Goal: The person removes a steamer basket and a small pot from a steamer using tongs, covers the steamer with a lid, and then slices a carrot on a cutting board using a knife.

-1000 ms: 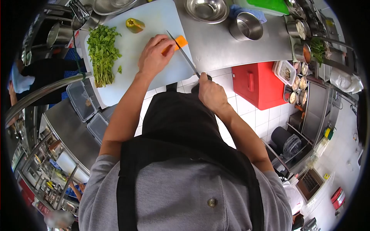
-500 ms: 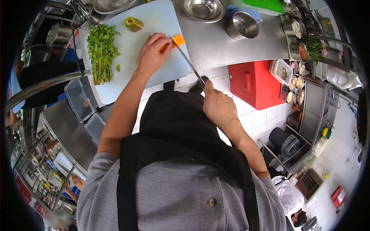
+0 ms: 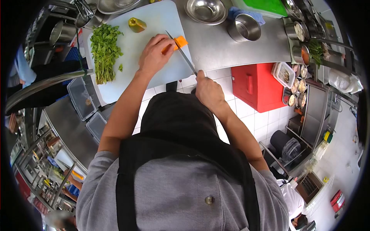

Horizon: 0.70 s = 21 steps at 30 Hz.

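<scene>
My left hand [image 3: 155,54] presses down on an orange block [image 3: 180,41], perhaps carrot, its fingers curled over the near part of it. In my right hand [image 3: 209,91] is the handle of a long kitchen knife [image 3: 185,58], and the blade lies across the orange block just beside my left fingertips. Both rest over a white cutting board [image 3: 154,19]. A bunch of leafy green herbs [image 3: 105,54] lies along the board's left side, with a small leaf scrap next to it. Farther up sits a cut green-orange pepper-like piece [image 3: 137,25].
Right of the board, a steel bowl [image 3: 206,10] and a steel pot [image 3: 244,28] stand on the metal counter [image 3: 216,48]. A red box [image 3: 254,86] is below the counter's edge. Small containers [image 3: 299,86] line the right. A metal rail [image 3: 50,84] crosses at left; people are nearby.
My right hand has moved forward and left, pushing the knife so its tip reaches farther across the board. My left hand keeps holding the orange block. The view has shifted slightly.
</scene>
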{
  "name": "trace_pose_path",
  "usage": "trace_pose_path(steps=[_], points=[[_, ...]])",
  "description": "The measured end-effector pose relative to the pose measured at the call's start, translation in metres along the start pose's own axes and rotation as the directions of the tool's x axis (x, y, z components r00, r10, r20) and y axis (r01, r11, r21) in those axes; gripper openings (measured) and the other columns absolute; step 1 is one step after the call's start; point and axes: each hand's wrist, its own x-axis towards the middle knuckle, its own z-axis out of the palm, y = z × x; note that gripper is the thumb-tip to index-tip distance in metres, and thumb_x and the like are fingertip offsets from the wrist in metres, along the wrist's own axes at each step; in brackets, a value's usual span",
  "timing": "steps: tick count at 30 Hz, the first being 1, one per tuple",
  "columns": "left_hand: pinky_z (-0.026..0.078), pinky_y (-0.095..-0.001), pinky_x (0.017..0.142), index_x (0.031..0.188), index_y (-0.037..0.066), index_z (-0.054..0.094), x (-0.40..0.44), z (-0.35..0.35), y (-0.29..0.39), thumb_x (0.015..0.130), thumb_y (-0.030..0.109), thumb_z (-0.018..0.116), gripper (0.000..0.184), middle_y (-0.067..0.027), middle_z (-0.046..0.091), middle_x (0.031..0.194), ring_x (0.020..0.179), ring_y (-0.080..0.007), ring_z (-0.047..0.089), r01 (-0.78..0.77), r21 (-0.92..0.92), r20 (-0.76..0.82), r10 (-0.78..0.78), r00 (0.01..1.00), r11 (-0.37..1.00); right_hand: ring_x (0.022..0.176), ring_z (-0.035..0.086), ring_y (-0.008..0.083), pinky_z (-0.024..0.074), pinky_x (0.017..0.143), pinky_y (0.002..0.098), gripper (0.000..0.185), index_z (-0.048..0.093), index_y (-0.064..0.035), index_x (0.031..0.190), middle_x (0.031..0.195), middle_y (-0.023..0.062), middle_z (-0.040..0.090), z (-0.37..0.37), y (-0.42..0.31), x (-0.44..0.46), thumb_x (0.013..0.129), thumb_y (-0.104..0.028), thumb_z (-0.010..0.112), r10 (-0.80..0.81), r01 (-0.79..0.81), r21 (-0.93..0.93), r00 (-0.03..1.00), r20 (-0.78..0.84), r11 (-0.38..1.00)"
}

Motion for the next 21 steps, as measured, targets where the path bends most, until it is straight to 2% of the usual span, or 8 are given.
trace_pose_path(steps=[6, 8, 11, 12, 14, 20, 21], points=[[0.053, -0.0391, 0.088, 0.107, 0.016, 0.073, -0.001, -0.003, 0.001, 0.089, 0.013, 0.071, 0.018, -0.0023, 0.063, 0.111, 0.101, -0.0254, 0.063, -0.018, -0.019, 0.041, 0.019, 0.999, 1.000, 0.076, 0.073, 0.0408, 0.0595, 0.071, 0.0500, 0.035, 0.048, 0.0077, 0.125, 0.081, 0.0254, 0.071, -0.013, -0.002, -0.005, 0.094, -0.006, 0.048, 0.001, -0.001, 0.001, 0.999, 0.036, 1.000], [0.053, -0.0411, 0.090, 0.110, 0.018, 0.073, 0.001, -0.001, -0.003, 0.091, 0.012, 0.068, 0.020, -0.0031, 0.062, 0.112, 0.102, -0.0266, 0.061, -0.078, 0.073, 0.145, 0.066, 0.987, 0.994, 0.076, 0.073, 0.0408, 0.0595, 0.071, 0.0501, 0.033, 0.049, 0.0072, 0.124, 0.081, 0.0256, 0.071, -0.012, -0.005, -0.005, 0.094, -0.006, 0.048, 0.007, -0.006, -0.009, 1.000, 0.028, 1.000], [0.052, -0.0429, 0.091, 0.109, 0.017, 0.072, 0.002, -0.003, 0.003, 0.092, 0.012, 0.066, 0.018, -0.0037, 0.060, 0.112, 0.102, -0.0274, 0.059, -0.096, 0.171, 0.178, 0.066, 0.982, 0.981, 0.075, 0.073, 0.0407, 0.0595, 0.070, 0.0501, 0.028, 0.050, 0.0063, 0.119, 0.081, 0.0247, 0.072, -0.010, -0.007, -0.006, 0.095, -0.007, 0.048, 0.004, -0.004, -0.001, 1.000, -0.001, 1.000], [0.052, -0.0429, 0.091, 0.109, 0.017, 0.072, 0.001, -0.002, 0.003, 0.092, 0.012, 0.066, 0.018, -0.0037, 0.060, 0.112, 0.102, -0.0274, 0.059, -0.098, 0.172, 0.178, 0.067, 0.982, 0.980, 0.075, 0.073, 0.0407, 0.0595, 0.069, 0.0501, 0.027, 0.050, 0.0064, 0.118, 0.081, 0.0245, 0.072, -0.013, -0.008, -0.007, 0.095, -0.007, 0.048, 0.007, -0.007, -0.001, 1.000, 0.011, 1.000], [0.053, -0.0413, 0.089, 0.107, 0.015, 0.071, -0.001, 0.000, 0.002, 0.091, 0.012, 0.068, 0.017, -0.0044, 0.060, 0.110, 0.101, -0.0273, 0.060, -0.080, 0.046, -0.003, 0.080, 0.997, 0.996, 0.075, 0.073, 0.0407, 0.0595, 0.069, 0.0502, 0.026, 0.050, 0.0064, 0.117, 0.081, 0.0243, 0.072, -0.018, -0.010, -0.007, 0.095, -0.007, 0.048, 0.009, -0.009, -0.001, 1.000, 0.020, 1.000], [0.054, -0.0400, 0.085, 0.104, 0.011, 0.070, -0.002, 0.000, -0.004, 0.088, 0.011, 0.072, 0.016, -0.0052, 0.062, 0.108, 0.101, -0.0279, 0.061, -0.091, 0.010, 0.005, 0.091, 0.996, 0.996, 0.074, 0.073, 0.0412, 0.0593, 0.068, 0.0506, 0.027, 0.047, 0.0058, 0.117, 0.080, 0.0232, 0.071, -0.028, -0.012, -0.029, 0.093, -0.006, 0.050, 0.011, -0.011, -0.042, 1.000, 0.008, 0.999], [0.054, -0.0400, 0.085, 0.104, 0.011, 0.070, -0.002, 0.001, -0.006, 0.088, 0.011, 0.072, 0.016, -0.0052, 0.062, 0.108, 0.101, -0.0279, 0.061, -0.088, 0.008, 0.006, 0.088, 0.996, 0.996, 0.073, 0.071, 0.0433, 0.0583, 0.067, 0.0524, 0.020, 0.047, 0.0037, 0.111, 0.079, 0.0238, 0.070, -0.032, -0.012, -0.038, 0.096, -0.009, 0.050, 0.011, -0.011, -0.031, 1.000, -0.018, 0.999]])
